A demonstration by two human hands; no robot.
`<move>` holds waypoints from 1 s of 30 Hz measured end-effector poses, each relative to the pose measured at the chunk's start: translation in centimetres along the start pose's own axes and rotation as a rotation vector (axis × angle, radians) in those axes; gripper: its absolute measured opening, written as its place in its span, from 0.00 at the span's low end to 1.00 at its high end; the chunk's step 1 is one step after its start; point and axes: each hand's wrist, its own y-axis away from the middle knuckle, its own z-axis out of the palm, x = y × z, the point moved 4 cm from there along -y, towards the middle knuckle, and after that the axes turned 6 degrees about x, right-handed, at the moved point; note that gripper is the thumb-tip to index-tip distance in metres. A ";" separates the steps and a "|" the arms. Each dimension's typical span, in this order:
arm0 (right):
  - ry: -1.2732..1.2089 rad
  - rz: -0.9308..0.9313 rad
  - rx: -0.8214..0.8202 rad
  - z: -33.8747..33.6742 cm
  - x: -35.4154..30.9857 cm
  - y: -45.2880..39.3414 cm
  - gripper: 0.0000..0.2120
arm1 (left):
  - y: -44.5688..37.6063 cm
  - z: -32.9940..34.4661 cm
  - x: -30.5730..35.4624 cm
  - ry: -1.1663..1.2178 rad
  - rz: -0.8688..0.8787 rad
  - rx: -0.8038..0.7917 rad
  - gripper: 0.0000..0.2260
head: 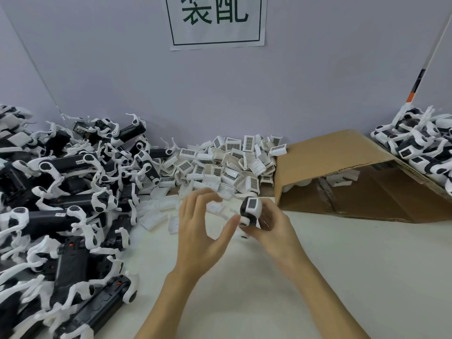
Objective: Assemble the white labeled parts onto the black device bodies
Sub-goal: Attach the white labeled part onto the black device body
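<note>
We've got our right hand [266, 223] gripping the black plastic device body with its white labeled part [250, 211] above the pale tabletop [342, 265], probably freeing the left hand [203, 226], fingers loosely apart, to seat it.

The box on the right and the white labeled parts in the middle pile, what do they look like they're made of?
Box: brown corrugated cardboard, matte; the fluted edge shows along its open side. White parts: most likely molded plastic, smooth with a slight sheen, thin-walled and identical in shape. Their dark-printed labels look like stuck-on paper or film, too small to tell which.
</note>
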 end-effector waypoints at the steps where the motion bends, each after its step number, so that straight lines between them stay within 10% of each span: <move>1: 0.033 -0.023 -0.042 0.3 0.0 0.0 0.21 | 0.0 0.1 -0.1 0.029 -0.043 -0.064 0.21; 10: 0.153 -0.140 -0.196 0.8 -0.5 0.4 0.26 | 0.3 1.2 1.0 0.100 -0.024 -0.172 0.20; 18: 0.370 -0.257 -0.185 1.4 -0.7 1.1 0.29 | -0.3 0.7 0.1 0.316 -0.453 -0.130 0.03; 25: 0.520 -0.400 -0.107 1.4 -1.9 1.4 0.24 | 0.1 0.9 -0.6 0.366 -0.581 -0.314 0.17; 30: 0.349 -0.046 -0.040 0.5 -0.7 0.6 0.23 | 0.0 0.7 -2.3 0.538 -0.964 -0.085 0.24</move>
